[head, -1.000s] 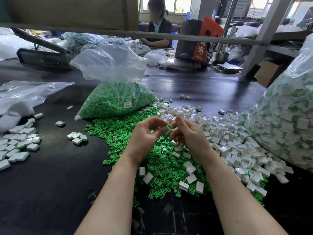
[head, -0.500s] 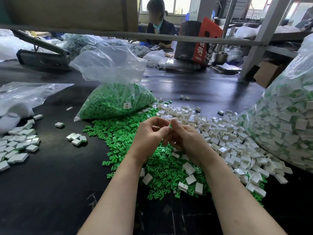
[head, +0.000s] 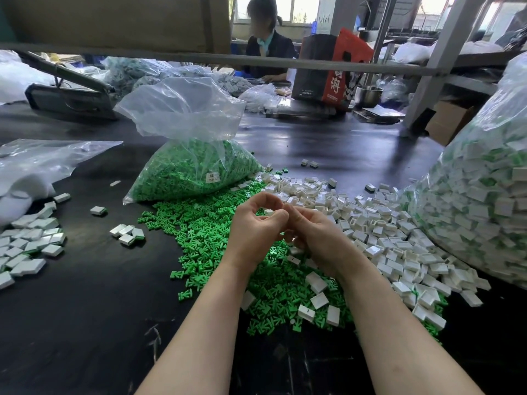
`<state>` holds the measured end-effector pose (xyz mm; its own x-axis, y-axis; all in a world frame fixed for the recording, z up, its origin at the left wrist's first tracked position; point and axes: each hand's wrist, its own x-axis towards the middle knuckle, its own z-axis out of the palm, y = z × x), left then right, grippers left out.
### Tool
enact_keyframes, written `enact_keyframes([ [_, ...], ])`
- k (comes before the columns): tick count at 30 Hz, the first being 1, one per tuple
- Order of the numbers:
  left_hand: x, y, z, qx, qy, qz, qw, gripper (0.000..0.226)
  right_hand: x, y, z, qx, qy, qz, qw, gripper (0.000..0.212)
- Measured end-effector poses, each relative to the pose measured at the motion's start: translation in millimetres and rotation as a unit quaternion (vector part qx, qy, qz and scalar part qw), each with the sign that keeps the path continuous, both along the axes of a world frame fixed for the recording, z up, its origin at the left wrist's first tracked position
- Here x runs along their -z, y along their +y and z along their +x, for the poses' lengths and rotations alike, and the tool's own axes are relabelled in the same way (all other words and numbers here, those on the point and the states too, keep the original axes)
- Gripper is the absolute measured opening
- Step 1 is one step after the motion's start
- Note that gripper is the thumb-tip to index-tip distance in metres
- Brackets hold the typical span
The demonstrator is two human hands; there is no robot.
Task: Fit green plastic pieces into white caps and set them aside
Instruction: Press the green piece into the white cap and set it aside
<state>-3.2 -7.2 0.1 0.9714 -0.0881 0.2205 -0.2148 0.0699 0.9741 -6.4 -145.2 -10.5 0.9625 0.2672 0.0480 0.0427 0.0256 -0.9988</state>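
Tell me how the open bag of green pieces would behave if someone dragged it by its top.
The bag of green pieces would probably sag and stretch: its thin clear film is crumpled and limp. It looks heavy for that film, being packed full. Its mouth gapes open, so tipping it would likely spill more onto the loose green pile.

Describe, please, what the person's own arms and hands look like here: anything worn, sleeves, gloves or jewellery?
Both forearms are bare from the frame's lower edge to the wrists: no sleeves show. The left hand and the right hand wear no gloves, and no watch, bracelet or ring is visible on the sides that face the camera. No markings are visible on either arm.
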Motion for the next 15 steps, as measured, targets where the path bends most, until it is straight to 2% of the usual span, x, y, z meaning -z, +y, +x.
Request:
enact_keyframes([
  [3,-0.6,-1.2,-0.9,-0.004,0.005,-0.010,1.000,0.004,0.4,0.4,0.6,0.000,-0.008,0.002,1.000,0.036],
  [8,1.2,-3.0,0.7,-0.007,0.012,-0.018,1.000,0.007,2.1,-0.3,0.8,0.005,-0.018,0.012,1.000,0.032],
  [12,3.0,-4.0,1.8,-0.009,0.010,-0.012,1.000,0.010,2.8,-0.7,1.7,0.025,-0.017,0.003,1.000,0.051],
  [15,5.2,-4.3,2.8,-0.013,0.008,-0.012,1.000,0.010,2.6,0.0,1.8,0.033,-0.018,-0.004,0.999,0.057],
])
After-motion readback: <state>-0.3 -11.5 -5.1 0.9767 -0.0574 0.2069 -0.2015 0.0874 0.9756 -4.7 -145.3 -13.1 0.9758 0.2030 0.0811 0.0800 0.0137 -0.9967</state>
